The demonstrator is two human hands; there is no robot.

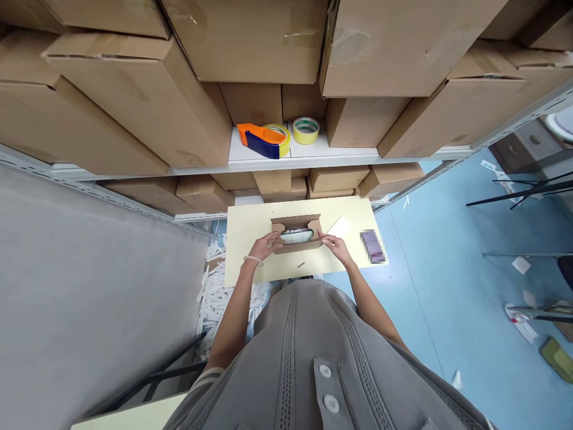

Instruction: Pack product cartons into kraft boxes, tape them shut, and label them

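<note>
A small open cardboard box (296, 224) stands on a pale yellow table (250, 227) in front of me. Inside it lies a pale green-white wrapped item (296, 236). My left hand (265, 246) grips the box's near left side, fingers on the flap. At the near right corner, my right hand (335, 246) pinches the flap's edge. A thin bracelet circles my left wrist.
A white slip (340, 227) and a blurred purple object (372, 246) lie right of the box. On the shelf behind sit an orange-blue tape dispenser (263, 140) and a yellow tape roll (305, 129) among large cartons. White scraps (215, 286) litter the floor at left.
</note>
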